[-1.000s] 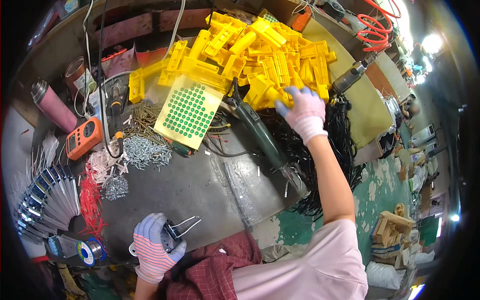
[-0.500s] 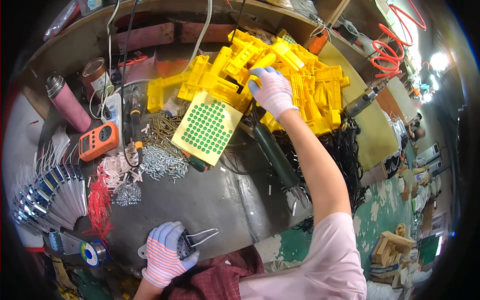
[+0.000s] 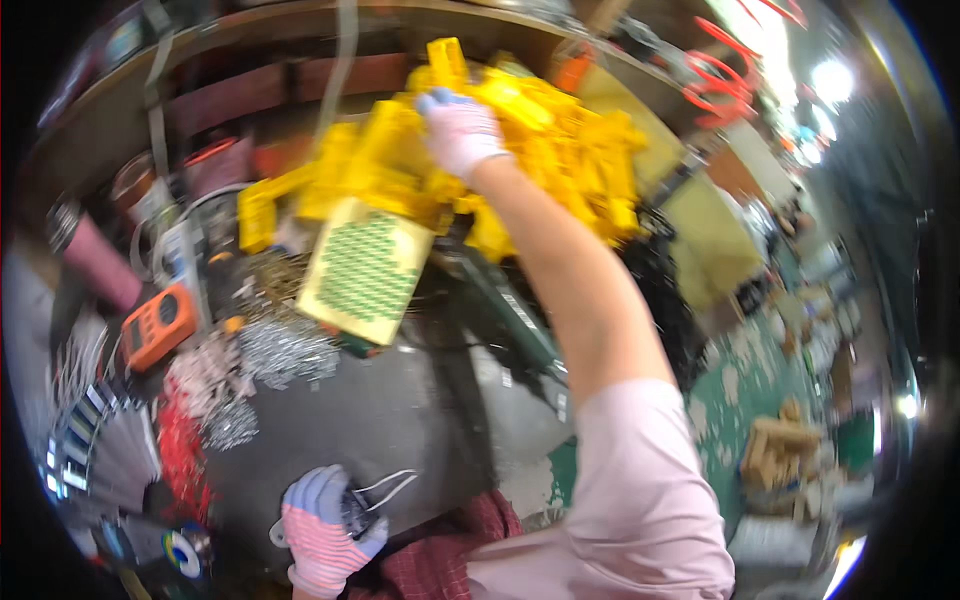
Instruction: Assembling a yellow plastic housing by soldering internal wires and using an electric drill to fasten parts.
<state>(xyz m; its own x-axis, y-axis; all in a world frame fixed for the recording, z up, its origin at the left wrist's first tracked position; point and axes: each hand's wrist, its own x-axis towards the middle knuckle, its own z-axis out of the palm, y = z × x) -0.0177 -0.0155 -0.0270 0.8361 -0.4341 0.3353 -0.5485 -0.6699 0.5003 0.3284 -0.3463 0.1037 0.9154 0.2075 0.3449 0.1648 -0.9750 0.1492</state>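
My left hand (image 3: 325, 525), in a striped glove with blue fingers, is closed round a small dark part (image 3: 357, 512) near the table's front edge. Two white wires stick out of that part to the right, and a rounded metal tab (image 3: 278, 534) shows at the glove's left side. My right hand (image 3: 463, 132), gloved alike, reaches far forward over a heap of yellow plastic housings (image 3: 575, 150). Its fingers are bent against a yellow housing (image 3: 447, 62) that stands up at the fingertips; motion blurs the grip.
A pale card with green dots (image 3: 362, 275) leans before the heap. A dark green-handled tool (image 3: 510, 318) lies beneath my right arm. Left are screws (image 3: 290, 352), red wires (image 3: 182, 450), an orange meter (image 3: 158, 326), a pink flask (image 3: 100, 262) and a solder spool (image 3: 185, 552).
My right hand has moved left and farther over the heap, where a yellow housing now stands up at its fingertips. My left hand keeps its hold. The whole view has shifted and blurred.
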